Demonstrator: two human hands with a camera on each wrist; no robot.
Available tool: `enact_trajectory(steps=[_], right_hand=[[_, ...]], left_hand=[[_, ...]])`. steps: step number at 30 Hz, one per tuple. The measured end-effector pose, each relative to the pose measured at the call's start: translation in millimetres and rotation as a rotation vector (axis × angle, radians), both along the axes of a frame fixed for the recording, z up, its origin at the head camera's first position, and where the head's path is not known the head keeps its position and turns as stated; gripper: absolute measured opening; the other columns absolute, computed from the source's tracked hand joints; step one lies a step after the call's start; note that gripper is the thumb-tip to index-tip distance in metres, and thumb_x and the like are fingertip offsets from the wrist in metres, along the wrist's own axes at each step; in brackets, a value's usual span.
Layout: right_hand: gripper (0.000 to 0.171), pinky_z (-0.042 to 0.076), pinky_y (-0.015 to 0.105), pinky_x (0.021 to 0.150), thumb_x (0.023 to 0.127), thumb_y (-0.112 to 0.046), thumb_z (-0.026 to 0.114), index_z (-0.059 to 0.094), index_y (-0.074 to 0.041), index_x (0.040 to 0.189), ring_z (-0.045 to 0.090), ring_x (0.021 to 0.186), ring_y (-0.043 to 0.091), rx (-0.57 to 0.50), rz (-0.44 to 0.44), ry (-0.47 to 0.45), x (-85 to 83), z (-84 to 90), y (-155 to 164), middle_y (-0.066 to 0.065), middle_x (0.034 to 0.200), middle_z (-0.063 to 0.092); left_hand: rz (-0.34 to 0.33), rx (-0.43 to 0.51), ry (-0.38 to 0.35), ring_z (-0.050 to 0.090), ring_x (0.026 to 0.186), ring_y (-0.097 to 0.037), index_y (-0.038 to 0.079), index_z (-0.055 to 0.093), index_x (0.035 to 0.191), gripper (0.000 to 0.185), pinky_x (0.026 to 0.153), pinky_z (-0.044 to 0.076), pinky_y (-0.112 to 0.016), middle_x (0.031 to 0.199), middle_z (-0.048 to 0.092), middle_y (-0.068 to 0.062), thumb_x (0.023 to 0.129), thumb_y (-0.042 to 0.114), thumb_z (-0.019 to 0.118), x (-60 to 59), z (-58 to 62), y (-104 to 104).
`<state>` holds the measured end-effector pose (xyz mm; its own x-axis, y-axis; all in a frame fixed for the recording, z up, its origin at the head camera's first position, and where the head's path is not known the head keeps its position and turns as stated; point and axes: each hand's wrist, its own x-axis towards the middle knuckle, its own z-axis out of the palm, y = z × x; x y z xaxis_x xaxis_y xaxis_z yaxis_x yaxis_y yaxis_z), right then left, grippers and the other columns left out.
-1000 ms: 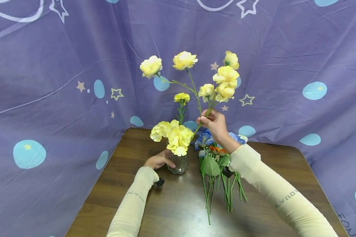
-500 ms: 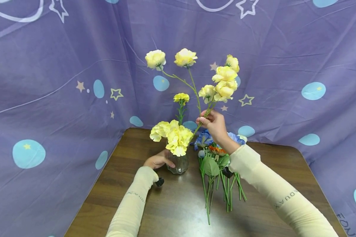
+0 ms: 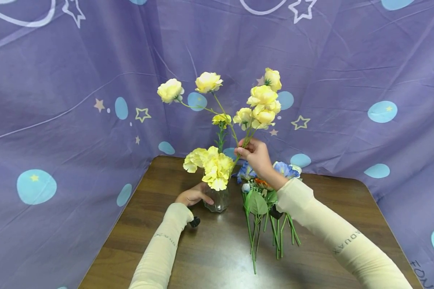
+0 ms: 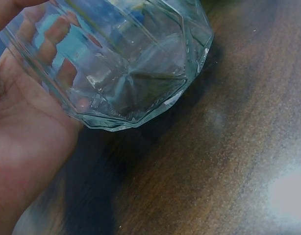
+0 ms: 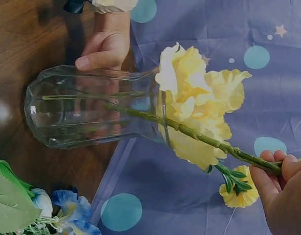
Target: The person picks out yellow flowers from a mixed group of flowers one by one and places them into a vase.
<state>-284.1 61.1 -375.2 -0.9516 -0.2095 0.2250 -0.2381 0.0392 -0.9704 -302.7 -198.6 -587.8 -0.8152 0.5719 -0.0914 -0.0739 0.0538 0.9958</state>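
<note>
Glass is being gripped in the head view: one vase (image 3: 220, 199) on the table (image 3: 209, 257) by the left hand (image 3: 194, 196), while one yellow spray (image 3: 251, 110) is being pinched by the right hand (image 3: 254, 154). Left wrist view: the vase (image 4: 126, 63) is being cupped. Right wrist view: the spray's stem (image 5: 189, 132) is being lowered into the vase (image 5: 87, 105).

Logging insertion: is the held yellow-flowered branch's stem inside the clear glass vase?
In: the stem passes through the vase mouth, pinched by the right hand.
</note>
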Motion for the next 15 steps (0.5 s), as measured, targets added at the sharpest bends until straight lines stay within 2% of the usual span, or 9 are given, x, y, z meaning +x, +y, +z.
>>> enact_trajectory(steps=[7, 15], right_hand=[[0.017, 0.061, 0.04, 0.091, 0.098, 0.002, 0.06, 0.06, 0.014, 0.11, 0.073, 0.09, 0.023, 0.022, 0.011, -0.001, 2.0, -4.9, -1, 0.031, 0.103, 0.07], [0.015, 0.061, 0.037, 0.091, 0.099, -0.001, 0.061, 0.065, 0.006, 0.111, 0.072, 0.096, 0.031, 0.113, 0.002, 0.037, 4.0, -14.0, -3, 0.028, 0.103, 0.071]], left_hand=[[-0.004, 0.004, 0.009, 0.022, 0.154, -0.039, -0.009, 0.041, 0.148, 0.083, 0.128, 0.011, -0.056, 0.162, 0.035, -0.024, 0.071, -0.01, 0.073, -0.9, -2.3, 0], [0.013, -0.001, -0.021, 0.014, 0.155, -0.042, -0.009, 0.031, 0.153, 0.093, 0.128, 0.009, -0.057, 0.165, 0.025, -0.025, 0.07, -0.01, 0.073, -0.4, -0.4, 0]])
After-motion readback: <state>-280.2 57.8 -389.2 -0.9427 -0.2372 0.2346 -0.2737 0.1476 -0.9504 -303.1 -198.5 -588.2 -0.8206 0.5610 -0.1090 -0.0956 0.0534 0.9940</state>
